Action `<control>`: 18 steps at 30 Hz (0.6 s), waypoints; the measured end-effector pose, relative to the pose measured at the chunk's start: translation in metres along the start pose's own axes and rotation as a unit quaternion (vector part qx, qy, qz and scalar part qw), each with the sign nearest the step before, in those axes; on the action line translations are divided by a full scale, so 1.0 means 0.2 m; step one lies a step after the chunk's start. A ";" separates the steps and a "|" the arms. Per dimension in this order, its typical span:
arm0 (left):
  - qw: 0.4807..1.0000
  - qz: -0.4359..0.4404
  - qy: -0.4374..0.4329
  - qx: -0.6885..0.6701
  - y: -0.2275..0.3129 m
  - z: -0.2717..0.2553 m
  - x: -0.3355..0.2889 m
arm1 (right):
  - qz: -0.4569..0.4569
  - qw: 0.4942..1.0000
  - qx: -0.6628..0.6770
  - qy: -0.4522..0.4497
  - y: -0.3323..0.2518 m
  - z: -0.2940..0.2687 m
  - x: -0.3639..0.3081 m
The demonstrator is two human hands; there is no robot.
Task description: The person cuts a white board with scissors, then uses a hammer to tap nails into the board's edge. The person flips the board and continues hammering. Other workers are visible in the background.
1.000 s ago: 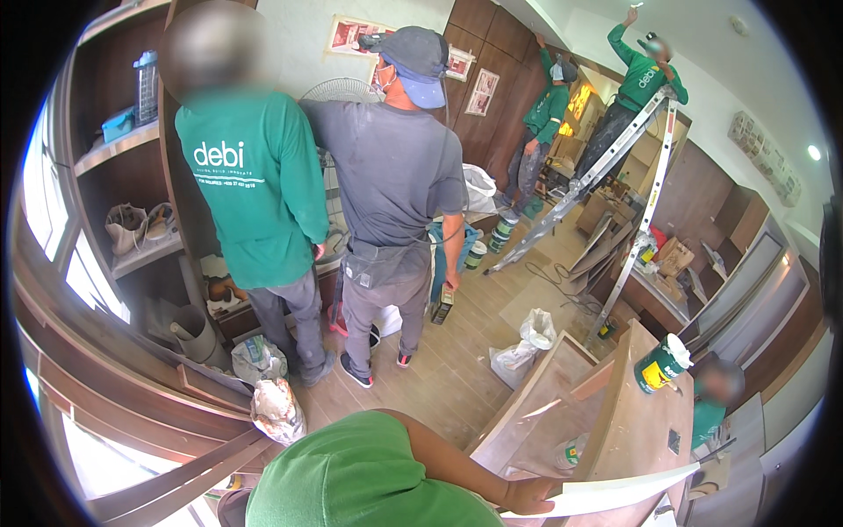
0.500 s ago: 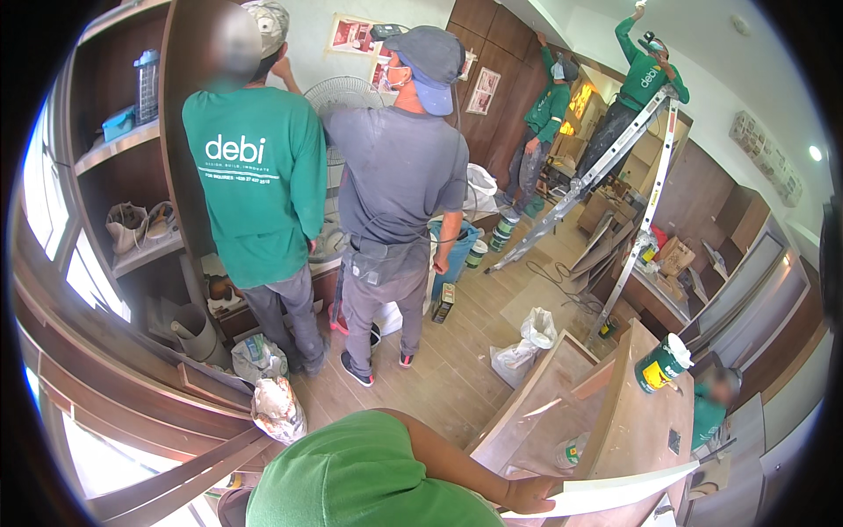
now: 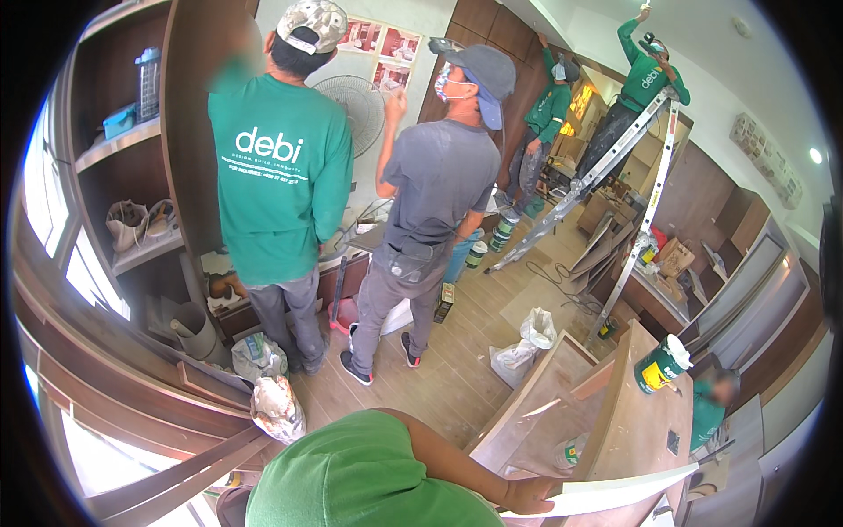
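From the lower edge my left arm, in a green short sleeve, reaches across to the right. My left hand (image 3: 530,495) is closed around the left end of a long white strip (image 3: 628,492), which may be a thin panel. The strip extends rightward over the near part of a wooden cabinet carcass (image 3: 606,439). The fingertips are partly hidden. On the carcass's top face, beyond the strip, stands a dark green paint bucket (image 3: 660,367) with a yellow label. A smaller white tub (image 3: 571,451) sits inside the carcass. My right hand is out of view.
Two people stand ahead near a grey fan (image 3: 356,114). Farther back, one person is on a metal ladder (image 3: 615,167) and another beside it. A person crouches at right. White sacks (image 3: 524,350), paint buckets (image 3: 502,235) and cables are on the wooden floor; open shelves (image 3: 123,140) stand left.
The person in green ahead has shifted right and raised the left arm. The person in grey has moved right, a hand raised toward the wall pictures. My hand and the strip look unchanged.
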State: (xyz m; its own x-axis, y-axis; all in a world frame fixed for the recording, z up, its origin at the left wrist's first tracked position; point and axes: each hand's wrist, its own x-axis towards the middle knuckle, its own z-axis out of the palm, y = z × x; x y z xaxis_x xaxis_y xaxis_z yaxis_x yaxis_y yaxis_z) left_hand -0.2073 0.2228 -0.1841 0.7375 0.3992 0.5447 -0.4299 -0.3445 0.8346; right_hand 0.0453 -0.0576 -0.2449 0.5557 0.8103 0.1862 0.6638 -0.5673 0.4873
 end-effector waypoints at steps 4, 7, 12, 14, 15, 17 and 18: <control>1.000 -0.007 0.008 0.027 0.00 -0.01 0.00 | 0.209 0.925 0.317 -0.024 -0.06 -0.11 0.02; 1.000 0.008 0.004 0.003 0.05 -0.02 0.00 | 0.187 0.943 0.273 -0.031 -0.05 -0.11 0.02; 1.000 -0.003 0.001 0.015 0.05 -0.02 0.03 | 0.013 0.999 0.028 -0.012 0.04 0.14 0.02; 1.000 0.002 0.002 0.017 0.04 -0.02 0.02 | 0.026 0.999 0.036 -0.012 0.01 0.14 0.02; 1.000 0.004 0.003 0.014 0.04 -0.03 0.02 | 0.033 0.999 0.040 -0.012 0.00 0.14 0.02; 1.000 0.016 0.009 0.008 0.04 -0.03 0.01 | 0.099 0.984 0.146 0.005 0.00 0.24 0.03; 1.000 0.024 0.013 0.005 0.03 -0.02 0.01 | 0.133 0.971 0.198 0.013 0.01 0.29 0.03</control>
State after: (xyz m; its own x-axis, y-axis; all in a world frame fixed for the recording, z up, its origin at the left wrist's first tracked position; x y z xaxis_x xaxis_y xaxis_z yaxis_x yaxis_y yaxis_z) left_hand -0.2100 0.2256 -0.1773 0.7024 0.4031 0.5866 -0.4597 -0.3724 0.8062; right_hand 0.0784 -0.0618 -0.2918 0.7237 0.6285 0.2848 0.6428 -0.7642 0.0532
